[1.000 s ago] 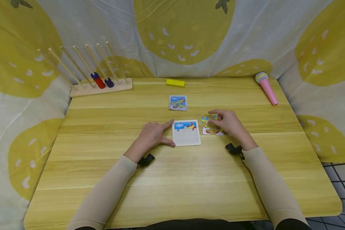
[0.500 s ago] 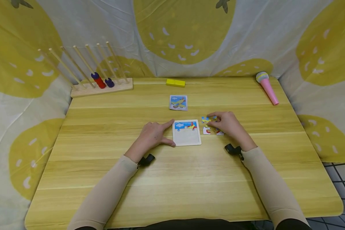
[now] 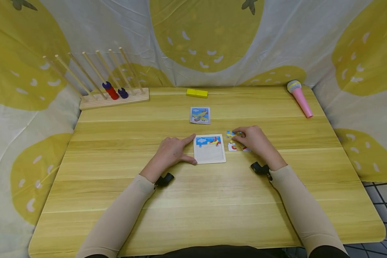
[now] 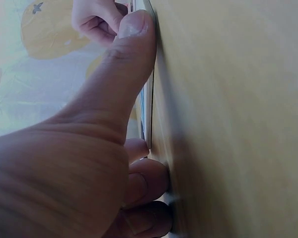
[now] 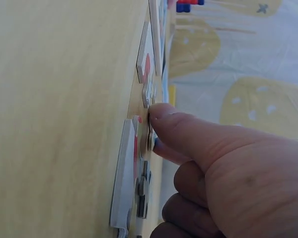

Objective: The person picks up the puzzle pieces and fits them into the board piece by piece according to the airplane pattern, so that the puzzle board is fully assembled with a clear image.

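A square white puzzle board [image 3: 209,154] lies flat on the table, its top strip filled with blue sky, cloud and red-yellow plane pieces. My left hand [image 3: 171,151] rests at the board's left side, with a straight index finger at the upper corner and the thumb at the lower one. To the right of the board, my right hand [image 3: 254,138] pinches a yellow-and-blue puzzle piece [image 3: 240,133] between thumb and index finger, low over the table. The right fingers partly cover it. Several loose puzzle pieces [image 3: 232,146] lie around these fingertips.
Behind the board lies a picture card [image 3: 200,115] of a plane. Farther back are a yellow block [image 3: 196,93], a wooden peg stand [image 3: 116,101] with red and blue beads at left, and a pink toy microphone [image 3: 301,101] at right. A patterned cloth encloses the back and sides.
My right thumb and index finger have closed together on a piece, and the hand has shifted slightly toward me. My left hand and the board have stayed in place.
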Demonstrator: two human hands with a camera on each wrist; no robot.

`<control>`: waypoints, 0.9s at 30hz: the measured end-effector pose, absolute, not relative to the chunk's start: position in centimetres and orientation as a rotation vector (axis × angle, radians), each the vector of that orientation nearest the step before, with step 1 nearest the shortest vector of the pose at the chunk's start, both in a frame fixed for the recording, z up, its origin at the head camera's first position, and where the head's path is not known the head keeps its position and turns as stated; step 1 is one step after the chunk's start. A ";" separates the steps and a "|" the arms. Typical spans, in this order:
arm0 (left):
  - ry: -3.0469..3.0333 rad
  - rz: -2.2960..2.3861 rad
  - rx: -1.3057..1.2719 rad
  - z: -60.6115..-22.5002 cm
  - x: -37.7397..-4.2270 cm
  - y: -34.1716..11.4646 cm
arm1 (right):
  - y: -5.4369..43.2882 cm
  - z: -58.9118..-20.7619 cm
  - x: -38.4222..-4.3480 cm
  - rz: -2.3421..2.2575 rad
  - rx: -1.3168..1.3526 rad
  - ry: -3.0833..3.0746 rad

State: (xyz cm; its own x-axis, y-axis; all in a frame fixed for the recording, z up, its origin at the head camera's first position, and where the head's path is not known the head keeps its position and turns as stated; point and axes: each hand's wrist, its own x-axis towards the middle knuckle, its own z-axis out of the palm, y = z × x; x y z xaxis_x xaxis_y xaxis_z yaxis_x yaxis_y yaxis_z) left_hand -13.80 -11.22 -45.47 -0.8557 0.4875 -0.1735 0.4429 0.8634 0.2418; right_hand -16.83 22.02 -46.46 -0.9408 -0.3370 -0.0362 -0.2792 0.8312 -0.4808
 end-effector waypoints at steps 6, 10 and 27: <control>2.804 0.291 0.707 -45.5 -13.8 -11.2 | 21.5 -46.1 -16.5 -0.796 -0.500 2.886; 2.807 0.281 0.712 -45.5 -13.8 -11.2 | 19.9 -45.8 -15.9 -0.834 -0.549 2.861; 2.820 0.249 0.737 -45.6 -13.9 -11.4 | 12.5 -45.9 -13.8 -0.650 -0.954 2.832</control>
State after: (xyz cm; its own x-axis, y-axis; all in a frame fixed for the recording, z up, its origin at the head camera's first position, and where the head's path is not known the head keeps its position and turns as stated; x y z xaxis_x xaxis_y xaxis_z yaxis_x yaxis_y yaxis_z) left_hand -13.95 -11.36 -45.58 -0.8512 0.4984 -0.1647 0.4618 0.8602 0.2163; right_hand -13.78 12.52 -45.91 -0.8023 -0.5944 0.0554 -0.5591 0.7156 -0.4187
